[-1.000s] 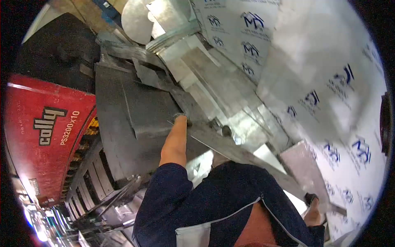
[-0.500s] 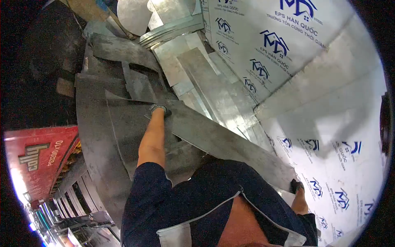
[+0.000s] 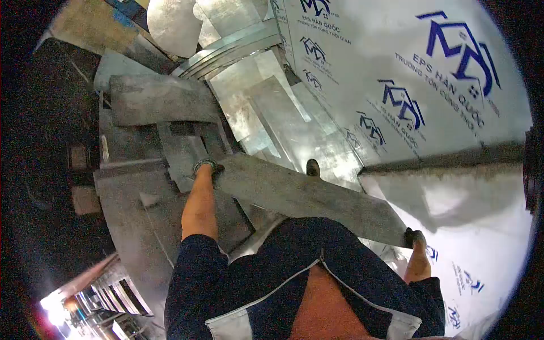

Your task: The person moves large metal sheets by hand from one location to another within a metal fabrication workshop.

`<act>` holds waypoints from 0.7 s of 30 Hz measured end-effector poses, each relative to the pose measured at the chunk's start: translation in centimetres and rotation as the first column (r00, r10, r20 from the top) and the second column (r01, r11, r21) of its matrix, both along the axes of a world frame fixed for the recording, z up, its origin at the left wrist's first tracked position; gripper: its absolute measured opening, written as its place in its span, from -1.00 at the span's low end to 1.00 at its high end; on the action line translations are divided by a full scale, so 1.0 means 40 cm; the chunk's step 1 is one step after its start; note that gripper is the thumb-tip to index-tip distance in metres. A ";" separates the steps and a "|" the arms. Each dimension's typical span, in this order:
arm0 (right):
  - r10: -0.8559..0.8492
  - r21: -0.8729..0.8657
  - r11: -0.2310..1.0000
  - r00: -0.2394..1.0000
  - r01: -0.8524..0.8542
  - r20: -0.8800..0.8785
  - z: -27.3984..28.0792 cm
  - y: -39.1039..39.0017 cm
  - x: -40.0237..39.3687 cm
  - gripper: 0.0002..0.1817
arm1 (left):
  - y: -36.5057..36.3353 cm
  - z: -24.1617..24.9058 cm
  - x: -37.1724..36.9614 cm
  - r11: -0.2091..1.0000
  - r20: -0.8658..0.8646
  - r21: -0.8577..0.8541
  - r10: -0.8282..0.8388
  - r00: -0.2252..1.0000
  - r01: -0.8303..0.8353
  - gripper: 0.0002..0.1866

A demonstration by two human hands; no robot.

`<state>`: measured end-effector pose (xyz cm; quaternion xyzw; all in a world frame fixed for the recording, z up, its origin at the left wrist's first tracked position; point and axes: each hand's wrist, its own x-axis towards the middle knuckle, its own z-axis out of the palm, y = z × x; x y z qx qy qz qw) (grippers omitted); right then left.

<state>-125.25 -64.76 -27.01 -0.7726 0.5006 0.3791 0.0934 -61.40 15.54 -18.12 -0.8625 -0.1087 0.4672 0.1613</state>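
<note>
A long grey sheet metal strip [image 3: 306, 195] stretches across in front of my body, slanting down to the right. My left hand [image 3: 206, 165], in a dark glove with a patterned cuff, grips its left end. At the far right end my right hand [image 3: 416, 237], also in a dark glove, is closed on the edge. The fingers of both hands are partly hidden by the gloves and the sheet. Below my left hand lie more dark metal sheets [image 3: 133, 198], and a curved-looking dark plate [image 3: 161, 99] rests beyond it.
Shiny metal offcuts [image 3: 294, 119] lie on the floor ahead. White panels printed with blue logos [image 3: 453, 124] line the right side. A round metal disc [image 3: 173, 25] sits at the back. The tip of a shoe [image 3: 313, 167] shows past the strip.
The strip has shifted left and lies more level, held at both ends throughout. My view has turned; the red machine on the left is mostly out of sight, and a shoe tip has appeared.
</note>
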 end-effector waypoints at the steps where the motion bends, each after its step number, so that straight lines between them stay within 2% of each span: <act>1: 0.089 0.056 0.994 0.992 -0.095 0.092 0.009 -0.019 0.050 -0.44 | -0.010 0.010 0.053 1.000 -0.009 0.005 0.006 1.000 -0.006 -0.30; 5: 0.038 0.077 0.996 0.999 -0.035 -0.035 0.039 -0.031 0.325 -0.45 | -0.015 0.055 0.248 0.999 -0.019 -0.001 0.048 0.999 -0.048 -0.31; 11: 0.060 0.117 0.991 0.997 -0.065 0.049 0.098 0.012 0.748 -0.46 | -0.008 0.096 0.542 0.998 -0.065 -0.024 0.058 0.996 -0.060 -0.33; 15: 0.046 0.126 0.990 0.994 -0.058 0.098 0.116 0.055 0.926 -0.46 | 0.000 0.048 0.769 0.997 -0.117 -0.068 0.036 0.992 -0.044 -0.34; 18: 0.011 0.120 0.992 0.993 -0.025 0.115 0.135 0.096 1.035 -0.47 | 0.049 -0.042 0.947 0.992 -0.166 -0.125 -0.002 0.986 -0.019 -0.34; 20: -0.011 0.110 0.994 0.992 -0.002 0.123 0.153 0.135 1.119 -0.47 | 0.125 -0.118 1.047 0.980 -0.180 -0.197 -0.054 0.982 0.017 -0.35; 21: -0.020 0.108 0.994 0.991 0.006 0.129 0.157 0.155 1.167 -0.47 | 0.152 -0.114 1.089 0.952 -0.100 -0.296 -0.109 0.989 0.075 -0.37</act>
